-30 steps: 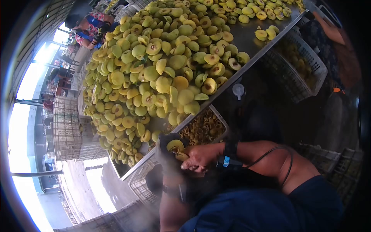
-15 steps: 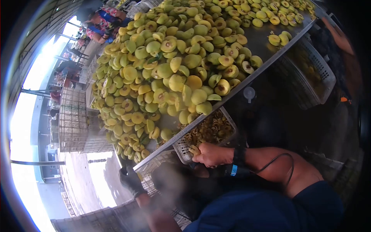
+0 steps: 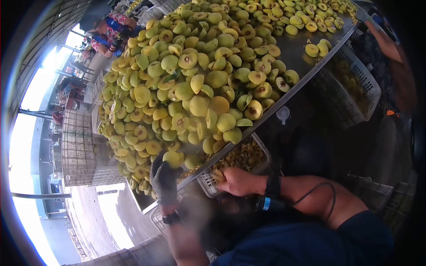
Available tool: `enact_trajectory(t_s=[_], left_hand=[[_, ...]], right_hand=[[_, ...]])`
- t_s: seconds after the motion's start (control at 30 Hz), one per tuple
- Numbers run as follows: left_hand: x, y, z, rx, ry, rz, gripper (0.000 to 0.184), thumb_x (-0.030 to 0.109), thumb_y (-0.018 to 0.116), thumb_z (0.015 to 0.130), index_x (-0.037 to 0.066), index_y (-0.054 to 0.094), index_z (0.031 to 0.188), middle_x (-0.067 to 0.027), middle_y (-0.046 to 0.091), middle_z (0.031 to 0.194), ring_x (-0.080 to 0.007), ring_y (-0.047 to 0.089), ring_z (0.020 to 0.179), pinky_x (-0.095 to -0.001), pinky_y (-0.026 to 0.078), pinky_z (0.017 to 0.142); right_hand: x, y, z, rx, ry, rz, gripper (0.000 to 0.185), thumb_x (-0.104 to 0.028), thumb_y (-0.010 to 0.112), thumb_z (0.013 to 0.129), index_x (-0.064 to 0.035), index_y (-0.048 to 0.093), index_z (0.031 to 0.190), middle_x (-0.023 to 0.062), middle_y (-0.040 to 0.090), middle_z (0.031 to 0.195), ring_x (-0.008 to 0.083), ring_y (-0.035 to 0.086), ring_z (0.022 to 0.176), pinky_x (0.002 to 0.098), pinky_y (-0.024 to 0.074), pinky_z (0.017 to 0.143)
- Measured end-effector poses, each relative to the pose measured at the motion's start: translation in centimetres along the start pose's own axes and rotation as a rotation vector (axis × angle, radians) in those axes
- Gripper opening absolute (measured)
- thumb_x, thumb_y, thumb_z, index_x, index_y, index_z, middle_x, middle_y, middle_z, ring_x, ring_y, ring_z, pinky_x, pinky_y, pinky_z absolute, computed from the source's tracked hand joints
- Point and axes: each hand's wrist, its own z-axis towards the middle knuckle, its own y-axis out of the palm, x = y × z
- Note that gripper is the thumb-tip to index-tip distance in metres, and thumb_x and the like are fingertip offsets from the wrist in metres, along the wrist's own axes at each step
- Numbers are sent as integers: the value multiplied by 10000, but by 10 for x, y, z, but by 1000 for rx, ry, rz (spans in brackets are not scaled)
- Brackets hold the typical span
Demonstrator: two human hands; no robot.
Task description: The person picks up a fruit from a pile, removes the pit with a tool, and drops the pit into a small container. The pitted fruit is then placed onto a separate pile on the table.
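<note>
A large heap of halved yellow-green fruit (image 3: 191, 84), several halves showing brown pit hollows, covers a metal table (image 3: 290, 91). My left hand (image 3: 164, 182), in a dark grey glove, is at the heap's near edge, its fingers closed around a round fruit half (image 3: 172, 158); the far fingers are partly hidden. Bare and closed, my right hand (image 3: 242, 181) is over a white plastic basket (image 3: 208, 184) just below the table rim. A small yellowish piece (image 3: 218, 176) sticks out of its fingers; its kind is unclear. Brown-yellow scraps (image 3: 244, 156) fill the basket.
Another basket (image 3: 370, 86) stands below the table at right, near another person's arm (image 3: 388, 44). A small clear cup-like object (image 3: 283, 115) is by the rim. At the upper left, a person in a flowered top (image 3: 111, 33) stands beyond stacked white crates (image 3: 79, 148).
My left hand has moved up and right from beside the table corner to the fruit heap, closing on a fruit half. My right hand stays over the basket. The view has shifted slightly.
</note>
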Motion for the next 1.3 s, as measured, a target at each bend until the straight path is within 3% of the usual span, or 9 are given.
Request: enact_trajectory(t_s=[0.03, 0.1, 0.2, 0.3, 0.37, 0.53, 0.73, 1.2, 1.3], left_hand=[[11, 6, -15, -10, 114, -58, 406, 78, 635, 956, -39, 619, 1345, -127, 708, 1138, -231, 710, 905, -313, 591, 692], [34, 23, -40, -37, 108, 293, 448, 131, 867, 768, 12, 722, 1174, -136, 666, 1358, -269, 694, 1144, -342, 576, 931], [35, 51, -61, -143, 374, 457, 454, 124, 839, 795, 21, 706, 1216, -145, 663, 1365, -288, 686, 1163, -363, 560, 967], [-2, 63, -64, -89, -160, -433, 406, 249, 704, 956, -9, 665, 1267, -149, 678, 1330, -285, 683, 1160, -369, 551, 978], [3, 68, -76, -45, -10, -70, 521, 396, 436, 1105, -51, 636, 1284, -150, 711, 1192, -245, 682, 1065, -358, 552, 936], [11, 71, -79, -24, -240, -431, 592, 422, 331, 1132, -56, 662, 1241, -142, 735, 1041, -214, 683, 925, -335, 559, 858], [15, 77, -86, 44, -125, -58, 609, 425, 280, 1153, -41, 669, 1200, -112, 727, 1061, -196, 682, 961, -332, 555, 888], [18, 79, -92, 55, -115, 53, 469, 326, 372, 1126, 15, 722, 1097, -105, 763, 990, -226, 721, 886, -351, 564, 818], [3, 77, -88, 141, 126, 151, 388, 287, 453, 1095, 5, 720, 1101, -104, 759, 1012, -224, 724, 900, -350, 567, 831]], right_hand=[[-2, 1, 4, 8, -51, 56, 290, -201, 646, 874, 34, 670, 1042, 220, 718, 907, 352, 712, 883, 434, 537, 803], [-11, -2, 10, 40, -152, 160, 277, -186, 638, 875, 30, 668, 1046, 209, 714, 887, 351, 710, 860, 445, 537, 790], [-19, -3, 4, 35, -154, 12, 259, -132, 615, 910, 24, 640, 1116, 194, 715, 934, 341, 704, 898, 445, 533, 819], [-30, 4, -9, -46, -160, -165, 274, -132, 609, 932, 30, 607, 1153, 230, 717, 1002, 372, 706, 965, 449, 539, 854], [-37, 11, -26, -21, -263, -126, 285, -143, 614, 934, 40, 594, 1152, 255, 713, 1004, 407, 705, 973, 461, 544, 852], [-33, 2, -34, 1, -142, -164, 294, -144, 625, 938, 61, 582, 1144, 272, 707, 961, 462, 694, 941, 482, 551, 827], [-30, 3, -34, 110, -179, -190, 248, -136, 621, 951, 55, 579, 1105, 281, 702, 956, 467, 693, 954, 491, 552, 799], [-28, -1, -37, 20, -195, -145, 305, -164, 658, 934, 57, 579, 1129, 284, 706, 965, 471, 689, 944, 487, 544, 809], [-27, 4, -38, 70, -150, -63, 276, -158, 644, 946, 53, 600, 1120, 260, 715, 950, 433, 704, 933, 470, 548, 798]])
